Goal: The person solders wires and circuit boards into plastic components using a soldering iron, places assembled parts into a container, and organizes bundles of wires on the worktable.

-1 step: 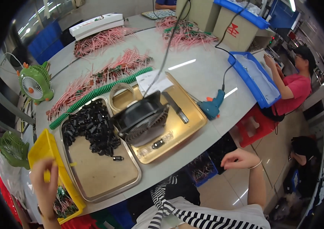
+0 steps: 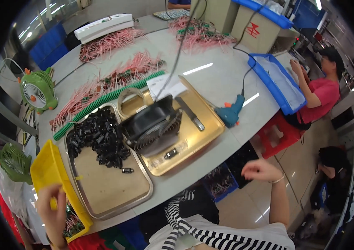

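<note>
1. Nearest, the left hand is off the left side of the silver-rimmed tray, over the yellow bin; its thumb and fingers stand apart, with nothing visible between them.
2. The right hand is well to the right of the tray, past the table edge, its fingers half-curled. No thing shows in it, but I cannot tell whether the fingertips meet.
3. In the tray, a heap of small black parts fills the far end, and a single black piece lies just apart from it, on the near side.
4. Just right of the tray, a gold tray bears a black fan, with another black piece in front of it. Judging by this, two pieces are singled out and the bulk is untouched in the heap; whether either piece is finished I cannot tell.
5. Beyond the tray run a green coil and pink-wired bundles; a teal glue gun lies far to its right.
</note>
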{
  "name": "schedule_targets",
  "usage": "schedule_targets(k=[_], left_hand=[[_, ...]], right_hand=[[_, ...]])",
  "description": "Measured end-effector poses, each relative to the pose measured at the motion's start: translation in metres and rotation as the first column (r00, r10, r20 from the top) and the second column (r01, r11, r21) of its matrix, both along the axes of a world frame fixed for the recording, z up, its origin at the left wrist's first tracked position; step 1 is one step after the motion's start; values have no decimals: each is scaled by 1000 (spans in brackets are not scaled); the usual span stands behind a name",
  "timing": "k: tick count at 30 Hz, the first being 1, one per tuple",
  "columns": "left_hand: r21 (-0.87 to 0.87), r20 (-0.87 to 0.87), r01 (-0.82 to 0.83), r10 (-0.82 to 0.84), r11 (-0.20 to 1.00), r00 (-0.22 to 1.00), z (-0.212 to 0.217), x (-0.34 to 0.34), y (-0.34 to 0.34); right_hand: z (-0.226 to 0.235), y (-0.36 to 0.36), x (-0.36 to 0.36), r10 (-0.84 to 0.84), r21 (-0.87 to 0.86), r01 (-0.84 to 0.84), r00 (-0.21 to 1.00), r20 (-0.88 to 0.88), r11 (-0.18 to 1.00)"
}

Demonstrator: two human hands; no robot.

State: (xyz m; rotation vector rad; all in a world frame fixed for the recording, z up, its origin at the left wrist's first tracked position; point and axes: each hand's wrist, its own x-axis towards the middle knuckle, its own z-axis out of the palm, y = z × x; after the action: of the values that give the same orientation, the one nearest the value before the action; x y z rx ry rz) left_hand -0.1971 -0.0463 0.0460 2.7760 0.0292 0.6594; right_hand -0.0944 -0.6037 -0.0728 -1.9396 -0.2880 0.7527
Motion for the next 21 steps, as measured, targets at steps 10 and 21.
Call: schedule_targets(k=[10, 21], left_hand=[[-31, -1, -9, 9, 999, 1000, -80, -122, -50], [-267, 13, 146, -148, 952, 989, -64, -97, -77]], right_hand=[[-65, -38, 99, -372, -229, 714, 578, 726, 661], [92, 26, 293, -660, 584, 345, 162, 734, 735]])
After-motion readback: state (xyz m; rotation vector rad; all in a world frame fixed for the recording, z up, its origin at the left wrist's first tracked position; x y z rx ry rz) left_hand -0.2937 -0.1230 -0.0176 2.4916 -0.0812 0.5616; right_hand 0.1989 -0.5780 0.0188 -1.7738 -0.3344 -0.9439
